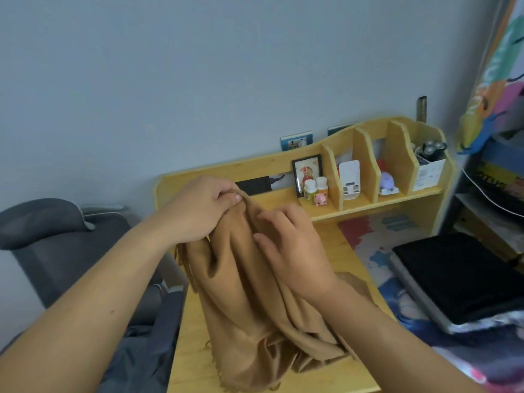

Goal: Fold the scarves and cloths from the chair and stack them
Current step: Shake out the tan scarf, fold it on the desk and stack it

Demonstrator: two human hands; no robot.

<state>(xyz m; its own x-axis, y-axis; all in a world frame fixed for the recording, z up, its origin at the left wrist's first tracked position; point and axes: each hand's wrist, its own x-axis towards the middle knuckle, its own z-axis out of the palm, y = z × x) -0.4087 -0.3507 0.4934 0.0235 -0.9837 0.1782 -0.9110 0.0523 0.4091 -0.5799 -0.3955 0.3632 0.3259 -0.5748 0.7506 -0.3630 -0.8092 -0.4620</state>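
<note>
Scarf [249, 293], tan and fringed, hangs bunched above a light wooden desk [348, 268], its lower folds resting on the desktop. The left hand [198, 208] pinches its top edge with curled fingers; the right hand [295, 251] lies on the cloth with fingers spread and only lightly bent. A shelf unit [365, 154] with dividers stands at the desk's back against a pale grey wall [198, 66], holding small bottles [316, 187] and a framed picture [307, 173]. A grey chair [51, 231] stands left; a black folded cloth [465, 276] lies right.
</note>
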